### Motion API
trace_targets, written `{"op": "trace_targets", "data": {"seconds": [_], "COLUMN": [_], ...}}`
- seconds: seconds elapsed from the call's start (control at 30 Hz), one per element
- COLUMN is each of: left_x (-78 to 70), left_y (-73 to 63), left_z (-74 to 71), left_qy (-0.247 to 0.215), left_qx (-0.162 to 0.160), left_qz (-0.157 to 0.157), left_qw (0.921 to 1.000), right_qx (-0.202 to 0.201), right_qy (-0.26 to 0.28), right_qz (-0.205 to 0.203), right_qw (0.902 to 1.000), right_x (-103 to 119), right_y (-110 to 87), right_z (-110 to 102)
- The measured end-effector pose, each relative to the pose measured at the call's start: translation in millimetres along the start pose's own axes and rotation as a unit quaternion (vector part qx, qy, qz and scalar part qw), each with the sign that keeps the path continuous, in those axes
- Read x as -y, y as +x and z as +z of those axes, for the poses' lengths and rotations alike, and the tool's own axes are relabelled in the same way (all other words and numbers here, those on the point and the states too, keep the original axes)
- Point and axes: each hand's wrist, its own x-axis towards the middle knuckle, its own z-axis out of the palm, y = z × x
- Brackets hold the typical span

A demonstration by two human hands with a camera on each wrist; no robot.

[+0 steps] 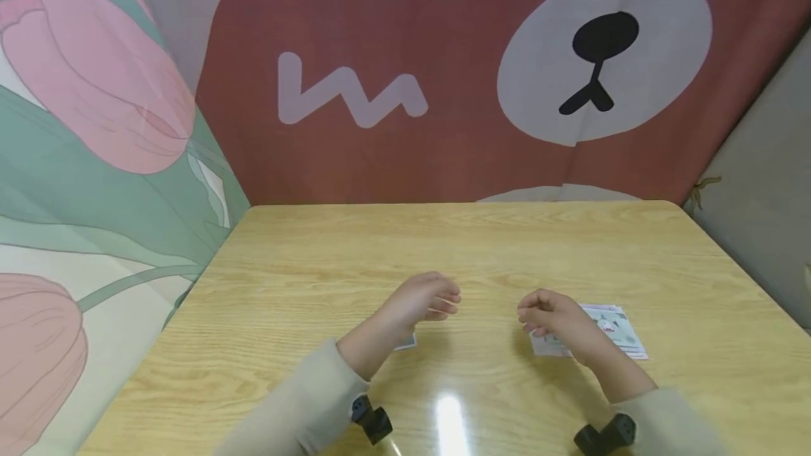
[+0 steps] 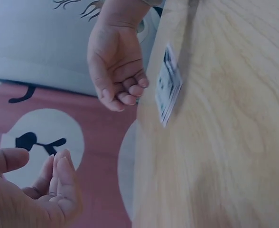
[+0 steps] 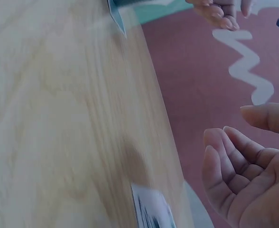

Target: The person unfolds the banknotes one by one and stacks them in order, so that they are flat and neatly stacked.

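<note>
My left hand (image 1: pixel 418 300) hovers over the wooden table, fingers loosely bent and holding nothing. Under its wrist the corner of a flat card (image 1: pixel 407 343) shows, the rest hidden by the arm. My right hand (image 1: pixel 557 319) is also above the table, its fingers relaxed, with nothing in them. Behind and below it lies a small stack of printed cards or sheets (image 1: pixel 617 329), pale with a small picture on top, partly covered by that hand. In the left wrist view the stack (image 2: pixel 169 88) looks several layers thick. The right wrist view has the card (image 3: pixel 116 16) at the top edge.
The table (image 1: pixel 304 252) has light wood grain and a bright light reflection near the front. A reddish cloth with a bear face (image 1: pixel 380 160) hangs behind its far edge. Tulip-patterned cloth (image 1: pixel 114 90) hangs on the left, a grey surface (image 1: pixel 767 160) on the right.
</note>
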Motion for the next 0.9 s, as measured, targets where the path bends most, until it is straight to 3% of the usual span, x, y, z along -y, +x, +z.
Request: {"op": "trace_targets", "data": {"seconds": [0.27,0.53,0.9], "left_x": [3.1,9.7,20.6], "left_y": [-18.2,-35.8,-49.9], "left_z": [-28.7,-55.1,-83.3], "left_qy": [0.001,-0.029,-0.037], "left_qx": [0.020,-0.015,-0.028], "left_qz": [0.017,0.017,0.023], "left_qw": [0.9996,0.9993,0.9987], "right_qx": [0.030,0.051,0.077], "right_qy": [0.024,0.050,0.075], "right_qz": [-0.016,-0.025,-0.030], "right_qw": [0.9991,0.9971,0.9937], "right_x": [6.4,11.4,18.5], "right_y": [6.4,13.5,25.8], "right_z": [24.2,43.1,77.7]}}
